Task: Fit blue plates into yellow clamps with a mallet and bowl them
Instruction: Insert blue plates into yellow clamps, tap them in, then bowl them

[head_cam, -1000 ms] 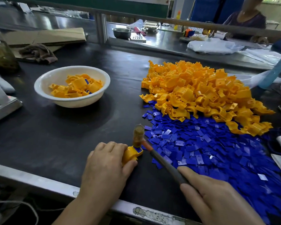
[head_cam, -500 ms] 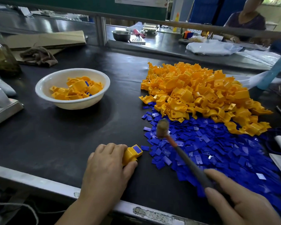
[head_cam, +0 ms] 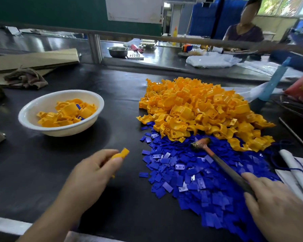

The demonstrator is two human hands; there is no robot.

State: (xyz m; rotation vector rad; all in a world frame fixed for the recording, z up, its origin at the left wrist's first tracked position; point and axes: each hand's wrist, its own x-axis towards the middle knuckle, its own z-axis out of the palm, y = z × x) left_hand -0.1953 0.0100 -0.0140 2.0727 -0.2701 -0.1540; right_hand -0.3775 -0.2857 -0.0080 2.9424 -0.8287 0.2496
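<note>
Fingers of the left hand [head_cam: 94, 172] pinch a yellow clamp [head_cam: 122, 153] right of the bowl [head_cam: 59, 132]. Right hand [head_cam: 276, 206] grips the mallet [head_cam: 220, 162].

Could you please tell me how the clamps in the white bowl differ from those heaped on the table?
The bowl clamps are few, held in the white bowl; the heap clamps are many, loose on the dark table. Blue shows among the bowl clamps, while the heap clamps only border the loose blue plates. Both are the same yellow.
</note>
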